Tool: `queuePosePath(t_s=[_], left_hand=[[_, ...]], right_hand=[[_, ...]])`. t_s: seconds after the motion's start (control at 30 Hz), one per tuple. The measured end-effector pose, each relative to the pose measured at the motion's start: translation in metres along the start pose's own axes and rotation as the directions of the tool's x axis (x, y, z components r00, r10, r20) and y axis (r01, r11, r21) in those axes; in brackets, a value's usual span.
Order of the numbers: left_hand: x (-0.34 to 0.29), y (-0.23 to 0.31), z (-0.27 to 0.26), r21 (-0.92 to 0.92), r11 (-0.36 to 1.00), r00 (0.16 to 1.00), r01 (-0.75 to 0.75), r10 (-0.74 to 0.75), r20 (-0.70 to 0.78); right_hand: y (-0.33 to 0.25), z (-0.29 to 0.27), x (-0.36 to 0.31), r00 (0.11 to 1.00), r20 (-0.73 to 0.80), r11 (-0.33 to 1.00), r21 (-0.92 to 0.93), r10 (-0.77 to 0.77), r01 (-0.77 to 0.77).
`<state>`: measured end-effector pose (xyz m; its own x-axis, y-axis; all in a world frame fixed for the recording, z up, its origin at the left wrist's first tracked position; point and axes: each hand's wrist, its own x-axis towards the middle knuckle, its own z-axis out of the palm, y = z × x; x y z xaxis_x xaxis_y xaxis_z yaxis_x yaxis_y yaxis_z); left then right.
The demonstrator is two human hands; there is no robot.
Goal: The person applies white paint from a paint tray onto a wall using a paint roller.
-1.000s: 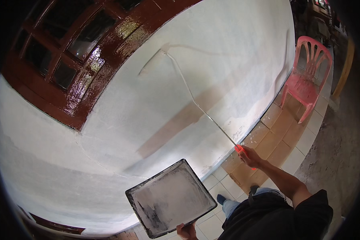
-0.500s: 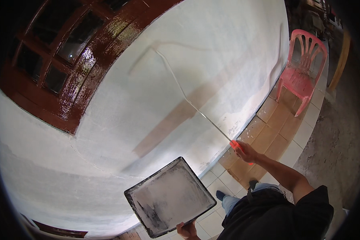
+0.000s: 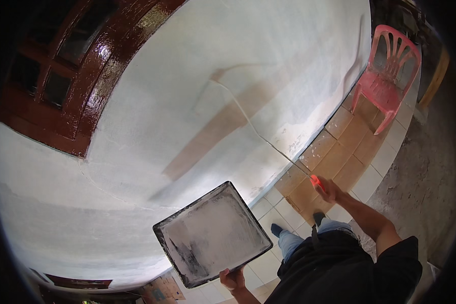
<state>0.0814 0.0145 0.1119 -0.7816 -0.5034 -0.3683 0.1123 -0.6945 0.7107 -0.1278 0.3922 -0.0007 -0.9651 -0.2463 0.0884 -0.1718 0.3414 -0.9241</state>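
My right hand [image 3: 328,190] is closed round the red handle of a paint roller [image 3: 273,146]. Its long thin metal rod reaches up and left across the pale wall [image 3: 137,131]. The roller's head, at the rod's far end, is pale and blurred against the wall, so its outline is hard to make out. A black-rimmed paint tray [image 3: 213,235], its inside coated with whitish paint and dark smears, is gripped at its lower edge by my left hand [image 3: 232,279]. The tray is in front of the wall's lower part.
A dark red glossy window frame [image 3: 99,76] is set in the wall at upper left. A red plastic chair [image 3: 385,86] stands at the far right on the tiled ledge. Brown cardboard [image 3: 334,167] covers tiles along the wall's foot, near my feet.
The roller's far end has moved down and to the right over the wall, my right hand shifting right with it. The tray stays in my left hand. The whole view has shifted slightly.
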Motion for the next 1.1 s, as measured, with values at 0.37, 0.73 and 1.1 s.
queuePosePath(t_s=[0.37, 0.73, 1.1], left_hand=[[-0.005, 0.006, 0.003, -0.034, 0.999, 1.000, 0.022, -0.021, 0.010], [0.003, 0.003, -0.009, -0.037, 0.999, 0.999, 0.022, -0.023, -0.027], [-0.001, 0.003, 0.020, -0.035, 0.999, 0.999, -0.017, 0.016, -0.028]], right_hand=[[-0.006, 0.010, 0.008, 0.999, 0.047, 0.996, 0.094, -0.016, 0.011], [-0.035, 0.024, 0.030, 0.985, 0.129, 0.981, 0.146, 0.113, -0.132], [0.050, 0.052, -0.024, 0.977, 0.105, 0.973, 0.116, 0.186, -0.198]])
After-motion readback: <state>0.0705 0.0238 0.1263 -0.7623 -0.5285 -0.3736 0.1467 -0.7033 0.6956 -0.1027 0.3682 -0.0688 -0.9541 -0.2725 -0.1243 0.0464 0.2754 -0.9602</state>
